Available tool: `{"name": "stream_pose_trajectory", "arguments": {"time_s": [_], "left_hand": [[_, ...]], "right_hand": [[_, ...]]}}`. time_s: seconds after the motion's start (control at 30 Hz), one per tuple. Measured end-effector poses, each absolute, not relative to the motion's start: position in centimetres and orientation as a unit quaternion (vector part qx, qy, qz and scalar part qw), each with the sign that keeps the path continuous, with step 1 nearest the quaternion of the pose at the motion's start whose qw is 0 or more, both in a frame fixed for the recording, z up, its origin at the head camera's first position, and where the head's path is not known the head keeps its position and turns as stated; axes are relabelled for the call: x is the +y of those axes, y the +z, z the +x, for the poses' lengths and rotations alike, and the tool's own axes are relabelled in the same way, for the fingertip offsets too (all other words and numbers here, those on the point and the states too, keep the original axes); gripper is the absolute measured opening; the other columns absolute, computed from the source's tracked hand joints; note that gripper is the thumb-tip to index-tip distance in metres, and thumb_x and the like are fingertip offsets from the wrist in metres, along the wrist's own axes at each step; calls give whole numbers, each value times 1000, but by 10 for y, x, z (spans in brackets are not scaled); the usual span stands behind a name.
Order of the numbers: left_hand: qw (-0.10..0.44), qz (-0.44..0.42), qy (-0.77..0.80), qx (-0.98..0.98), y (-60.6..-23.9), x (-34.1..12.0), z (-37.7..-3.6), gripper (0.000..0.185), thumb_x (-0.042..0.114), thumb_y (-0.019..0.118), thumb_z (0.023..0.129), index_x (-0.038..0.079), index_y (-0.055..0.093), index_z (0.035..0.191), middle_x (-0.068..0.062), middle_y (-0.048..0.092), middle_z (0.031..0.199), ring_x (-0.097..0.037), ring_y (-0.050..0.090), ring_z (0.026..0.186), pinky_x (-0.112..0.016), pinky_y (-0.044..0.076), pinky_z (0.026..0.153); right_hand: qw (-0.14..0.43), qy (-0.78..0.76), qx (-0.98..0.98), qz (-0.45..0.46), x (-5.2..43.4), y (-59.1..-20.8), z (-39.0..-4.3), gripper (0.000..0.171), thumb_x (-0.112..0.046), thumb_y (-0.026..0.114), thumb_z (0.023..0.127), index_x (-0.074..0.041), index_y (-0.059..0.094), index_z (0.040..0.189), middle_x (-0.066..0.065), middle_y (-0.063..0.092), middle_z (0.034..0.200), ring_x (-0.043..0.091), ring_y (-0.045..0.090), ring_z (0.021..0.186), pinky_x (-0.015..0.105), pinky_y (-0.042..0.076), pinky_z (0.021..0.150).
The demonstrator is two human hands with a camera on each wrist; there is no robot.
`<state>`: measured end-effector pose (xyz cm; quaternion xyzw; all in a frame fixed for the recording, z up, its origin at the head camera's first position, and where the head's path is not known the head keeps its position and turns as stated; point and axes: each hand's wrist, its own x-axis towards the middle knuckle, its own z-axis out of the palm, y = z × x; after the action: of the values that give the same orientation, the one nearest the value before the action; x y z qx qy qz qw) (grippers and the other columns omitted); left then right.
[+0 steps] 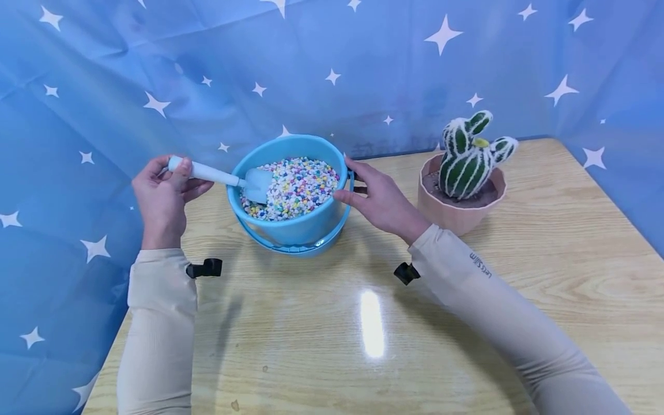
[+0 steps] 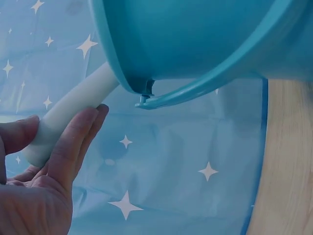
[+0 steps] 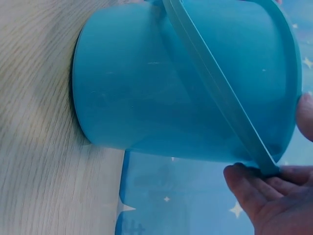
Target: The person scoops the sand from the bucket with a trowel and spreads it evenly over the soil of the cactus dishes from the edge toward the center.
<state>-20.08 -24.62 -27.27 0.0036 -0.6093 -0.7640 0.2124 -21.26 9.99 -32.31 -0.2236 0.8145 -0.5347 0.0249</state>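
1. The left hand (image 1: 162,199) pinches the white handle of a small blue plastic shovel (image 1: 228,180); its blade lies in the coloured pebbles (image 1: 298,187).
2. The round blue plastic bucket (image 1: 290,227) stands on the wooden counter (image 1: 363,323).
3. The right hand (image 1: 381,202), fingers spread, touches the bucket's side.

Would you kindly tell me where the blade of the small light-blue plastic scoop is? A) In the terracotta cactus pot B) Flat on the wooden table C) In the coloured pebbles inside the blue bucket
C: the small light-blue plastic scoop has its blade in the coloured pebbles filling the blue plastic bucket.
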Motion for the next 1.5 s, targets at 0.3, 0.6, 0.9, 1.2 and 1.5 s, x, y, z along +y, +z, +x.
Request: {"name": "stream_pose_trajectory", "arguments": {"time_s": [0.3, 0.6, 0.9, 1.2, 1.5], "left_hand": [[209, 43, -795, -568, -281, -242, -196, 23, 7, 69, 91, -9, 60, 105, -23, 54, 112, -28, 73, 75, -41, 60, 76], [194, 69, -826, -525, -292, -234, -197, 24, 8, 66, 94, -10, 54, 105, -22, 58, 105, -30, 72, 76, -41, 60, 79], [195, 73, -857, -472, -302, -231, -197, 22, 8, 66, 95, -10, 54, 100, -22, 62, 95, -33, 72, 77, -42, 59, 80], [207, 72, -865, -452, -303, -228, -195, 23, 8, 62, 97, -10, 52, 106, -25, 60, 103, -34, 72, 77, -41, 58, 83], [205, 45, -882, -422, -293, -215, -189, 23, 6, 65, 95, -12, 55, 105, -26, 60, 105, -37, 71, 80, -43, 57, 83]], "right_hand": [[38, -531, 818, -218, 98, -323, -211, 73, -33, 65, 97, -13, 27, 155, 4, 34, 154, 22, 41, 135, 38, 47, 104], [31, -529, 821, -212, 102, -323, -209, 72, -34, 65, 97, -16, 27, 155, 2, 34, 155, 23, 43, 134, 37, 50, 102], [23, -523, 828, -202, 104, -321, -206, 73, -38, 65, 96, -16, 29, 155, 3, 39, 151, 21, 42, 135, 41, 47, 104], [5, -507, 837, -208, 111, -322, -204, 75, -48, 65, 93, -19, 33, 154, -3, 38, 152, 18, 41, 135, 40, 44, 107], [-7, -491, 852, -181, 133, -320, -190, 74, -46, 66, 94, -17, 34, 153, 1, 38, 153, 17, 38, 137, 40, 42, 109]]}}
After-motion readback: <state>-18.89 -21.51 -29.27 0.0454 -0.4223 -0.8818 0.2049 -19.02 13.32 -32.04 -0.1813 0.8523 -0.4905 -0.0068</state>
